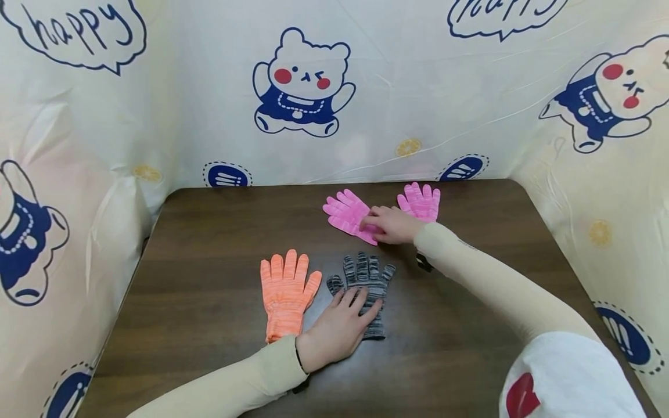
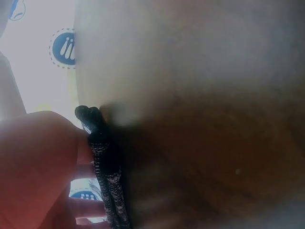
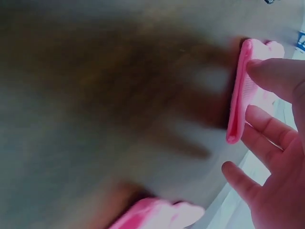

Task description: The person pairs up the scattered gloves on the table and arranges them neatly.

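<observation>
My left hand (image 1: 334, 331) rests over the palm and cuff of a grey-and-black striped knit glove (image 1: 373, 299), its fingers fairly straight and spread. In the left wrist view the dark glove (image 2: 107, 176) appears edge-on beside the fingers. Farther back, my right hand (image 1: 394, 225) is at the cuff end of a pink knit glove (image 1: 347, 212). Seen from the right wrist, the thumb and fingertips lie at that glove's cuff (image 3: 240, 90), spread apart and loosely bent. A second pink glove (image 1: 420, 200) lies just behind the right hand, its cuff hidden.
An orange knit glove (image 1: 287, 293) lies flat left of the grey one, fingers pointing away. All the gloves are on a dark brown wooden table (image 1: 209, 244). A pale printed cloth (image 1: 209, 87) with bear drawings hangs around the back and sides.
</observation>
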Motion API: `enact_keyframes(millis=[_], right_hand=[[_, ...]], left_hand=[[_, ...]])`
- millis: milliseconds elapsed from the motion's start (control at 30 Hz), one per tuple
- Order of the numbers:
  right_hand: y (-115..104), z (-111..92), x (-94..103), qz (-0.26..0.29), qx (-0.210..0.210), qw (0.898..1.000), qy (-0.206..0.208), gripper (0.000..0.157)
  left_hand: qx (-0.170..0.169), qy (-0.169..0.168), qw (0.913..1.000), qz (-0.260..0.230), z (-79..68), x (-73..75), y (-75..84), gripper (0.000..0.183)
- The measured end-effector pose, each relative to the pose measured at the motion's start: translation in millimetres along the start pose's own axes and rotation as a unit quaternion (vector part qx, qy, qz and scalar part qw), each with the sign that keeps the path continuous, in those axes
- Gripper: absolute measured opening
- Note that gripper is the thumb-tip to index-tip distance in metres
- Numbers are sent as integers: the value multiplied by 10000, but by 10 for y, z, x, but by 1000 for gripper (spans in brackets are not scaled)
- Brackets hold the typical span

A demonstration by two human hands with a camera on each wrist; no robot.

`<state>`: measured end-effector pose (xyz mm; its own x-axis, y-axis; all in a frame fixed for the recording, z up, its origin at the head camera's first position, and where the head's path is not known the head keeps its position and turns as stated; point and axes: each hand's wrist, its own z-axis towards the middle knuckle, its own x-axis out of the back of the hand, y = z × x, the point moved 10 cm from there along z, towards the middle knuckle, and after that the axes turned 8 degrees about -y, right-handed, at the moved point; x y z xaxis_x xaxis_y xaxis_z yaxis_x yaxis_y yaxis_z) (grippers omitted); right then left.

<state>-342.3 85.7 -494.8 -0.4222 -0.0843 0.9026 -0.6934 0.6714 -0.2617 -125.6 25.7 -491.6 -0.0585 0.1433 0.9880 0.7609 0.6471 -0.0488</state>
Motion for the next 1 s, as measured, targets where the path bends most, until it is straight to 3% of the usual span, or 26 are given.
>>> enact_keyframes(millis=[167, 400, 700, 1000], right_hand=[[70, -253, -20, 165, -43, 9996, 209, 39], [159, -560, -105, -96, -107, 9983, 559, 41], [94, -888, -220, -308, -60, 9946, 988, 42], [-24, -1150, -370, -568, -249, 9919, 1105, 46]], left_hand=[[-11, -89, 9999, -57, 13, -23, 2, 50], [3, -111, 9999, -64, 22, -57, 8, 51], [33, -39, 10000, -82, -2, -74, -1, 51], [81, -79, 9999, -71, 0, -87, -21, 51]])
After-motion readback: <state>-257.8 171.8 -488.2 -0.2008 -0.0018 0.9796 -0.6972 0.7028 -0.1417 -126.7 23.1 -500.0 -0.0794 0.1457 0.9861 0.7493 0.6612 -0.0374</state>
